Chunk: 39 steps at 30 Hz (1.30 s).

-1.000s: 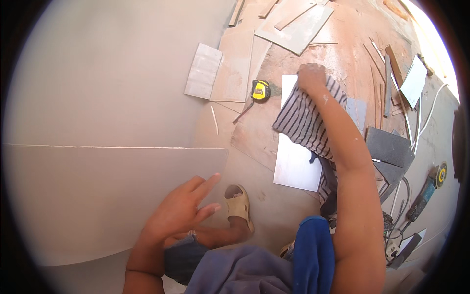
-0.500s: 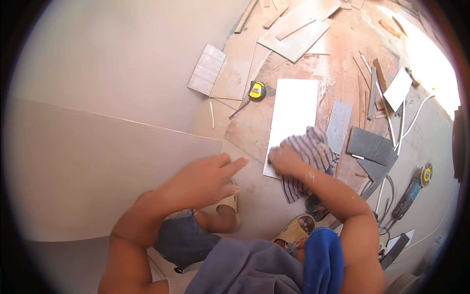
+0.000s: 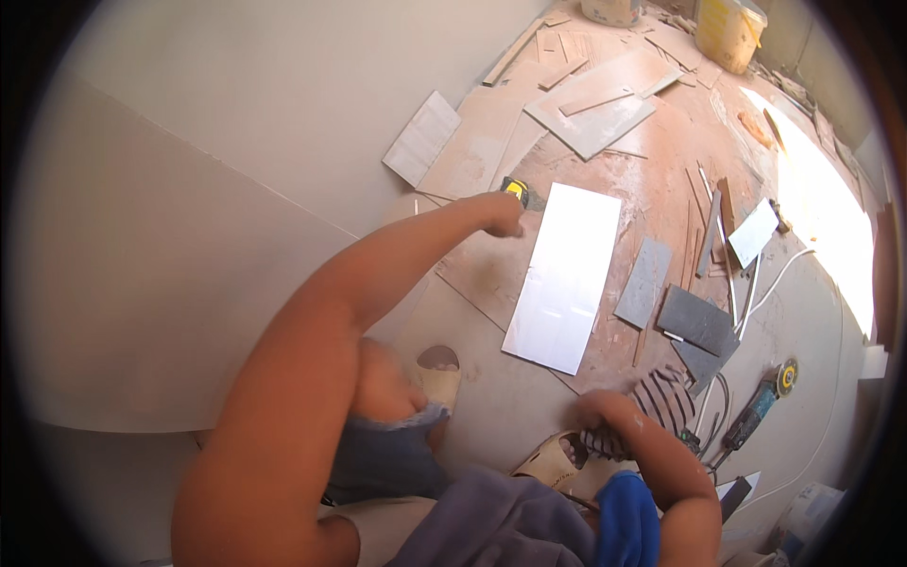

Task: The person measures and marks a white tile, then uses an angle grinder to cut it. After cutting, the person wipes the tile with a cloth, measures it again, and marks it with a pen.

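Observation:
My left hand (image 3: 503, 215) reaches just below a black-and-yellow tape measure (image 3: 515, 190), which it partly covers; its fingers curl downward, blurred and mostly hidden. My right hand (image 3: 600, 408) grips a striped cloth (image 3: 658, 399) low on the right, by my sandalled foot. Between and above my hands a white tile (image 3: 562, 279) lies flat on the dusty floor, with a narrower grey tile (image 3: 642, 282) to its right.
Tile offcuts (image 3: 590, 118) are strewn toward the back, near two buckets (image 3: 727, 38). Dark grey pieces (image 3: 694, 317) and pale strips lie right. An angle grinder (image 3: 756, 408) with cables rests at the right. A large pale panel (image 3: 189, 265) fills the left.
My right hand has drawn the striped cloth down and right, off the white tile, which is now uncovered. My left hand has moved up and forward to the tape measure.

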Available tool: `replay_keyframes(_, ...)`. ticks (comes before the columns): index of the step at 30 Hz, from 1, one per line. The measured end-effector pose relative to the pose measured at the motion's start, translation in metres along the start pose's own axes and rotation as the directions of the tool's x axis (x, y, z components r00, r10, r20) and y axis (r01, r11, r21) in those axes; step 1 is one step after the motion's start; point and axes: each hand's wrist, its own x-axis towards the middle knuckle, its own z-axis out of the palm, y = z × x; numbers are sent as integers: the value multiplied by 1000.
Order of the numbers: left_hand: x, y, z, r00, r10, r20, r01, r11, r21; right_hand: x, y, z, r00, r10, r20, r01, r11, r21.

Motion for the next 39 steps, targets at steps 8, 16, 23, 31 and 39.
replay_keyframes(8,51,-202,57,787,-551,-279,244,692,-680,-55,-40,-17,938,344,43,-346,917,201)
replay_keyframes(16,65,-269,61,414,-910,-19,-100,-25,-995,-57,-49,4,895,446,6,-414,825,384)
replay_keyframes(23,64,-283,48,292,-940,177,-268,-259,-928,-55,-25,69,880,474,6,-421,776,469)
replay_keyframes(31,97,-297,70,233,-970,-65,-114,40,-993,-72,-28,75,790,564,-240,-366,748,554)
replay_keyframes(39,118,-359,78,477,-847,-234,-264,116,-958,-62,11,87,739,642,-203,-515,733,443)
